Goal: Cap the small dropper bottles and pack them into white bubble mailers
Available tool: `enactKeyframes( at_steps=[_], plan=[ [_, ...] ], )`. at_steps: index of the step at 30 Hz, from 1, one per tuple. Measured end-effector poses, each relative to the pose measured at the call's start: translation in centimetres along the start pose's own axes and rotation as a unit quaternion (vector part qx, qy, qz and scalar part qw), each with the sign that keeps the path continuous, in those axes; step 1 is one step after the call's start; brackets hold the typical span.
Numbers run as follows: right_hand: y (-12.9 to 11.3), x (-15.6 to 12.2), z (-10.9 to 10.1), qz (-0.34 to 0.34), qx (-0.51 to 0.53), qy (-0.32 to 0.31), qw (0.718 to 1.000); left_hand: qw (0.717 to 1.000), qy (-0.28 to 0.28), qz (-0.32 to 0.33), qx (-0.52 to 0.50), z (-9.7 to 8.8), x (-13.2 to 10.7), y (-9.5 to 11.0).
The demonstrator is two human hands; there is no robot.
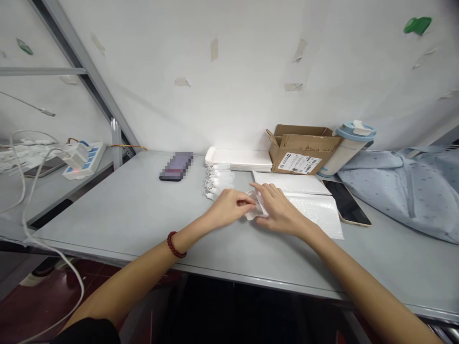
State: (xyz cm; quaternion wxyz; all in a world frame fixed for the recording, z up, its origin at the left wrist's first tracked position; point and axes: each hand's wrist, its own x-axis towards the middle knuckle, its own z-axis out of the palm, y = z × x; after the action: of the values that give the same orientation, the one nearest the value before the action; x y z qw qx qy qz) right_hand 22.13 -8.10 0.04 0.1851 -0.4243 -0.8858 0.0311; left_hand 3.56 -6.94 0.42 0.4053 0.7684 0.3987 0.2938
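My left hand (231,206) is closed in a pinch, its fingertips at the open mouth of a white bubble mailer (315,215). Whatever sits between those fingertips is too small and hidden to make out. With thumb and fingers around the mailer's near end, my right hand (281,209) grips it and covers part of it. The mailer lies flat on the grey table (125,215) and stretches to the right. Just behind my left hand is a row of small white items with looped cords (219,179). Another white mailer (292,183) lies flat behind the gripped one.
At the back stand a stack of white mailers (238,158), an open cardboard box (301,150) and a blue-lidded cup (346,148). A black phone (347,203) and a pale blue bag (401,191) lie right. Left are a blurred-out phone (176,167) and a power strip (86,161).
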Motion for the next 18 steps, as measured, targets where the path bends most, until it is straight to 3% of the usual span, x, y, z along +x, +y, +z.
enactKeyframes(
  at_steps=[4,9,11,14,15,18],
  plan=[
    [0.0,0.1,-0.3,0.005,0.011,0.03,0.999,0.996,-0.018,-0.035,-0.075,-0.7,-0.2,1.1],
    [0.4,0.0,-0.9,0.009,0.022,0.065,0.998,0.988,0.148,-0.033,-0.015,-1.8,0.1,1.4],
    [0.4,-0.1,-1.0,-0.001,0.027,0.081,0.996,0.993,0.109,-0.031,-0.023,-1.6,0.2,1.1],
    [0.0,-0.2,-1.0,-0.021,0.031,0.092,0.995,0.994,-0.034,-0.035,-0.1,-1.0,0.1,0.8],
    [-0.2,-0.2,-1.0,-0.029,0.031,0.091,0.995,0.99,-0.059,-0.04,-0.119,-0.8,0.1,0.7],
    [-1.1,-0.3,-0.9,-0.057,0.028,0.081,0.995,0.984,-0.034,-0.09,-0.148,-0.1,0.1,0.6]
  ],
)
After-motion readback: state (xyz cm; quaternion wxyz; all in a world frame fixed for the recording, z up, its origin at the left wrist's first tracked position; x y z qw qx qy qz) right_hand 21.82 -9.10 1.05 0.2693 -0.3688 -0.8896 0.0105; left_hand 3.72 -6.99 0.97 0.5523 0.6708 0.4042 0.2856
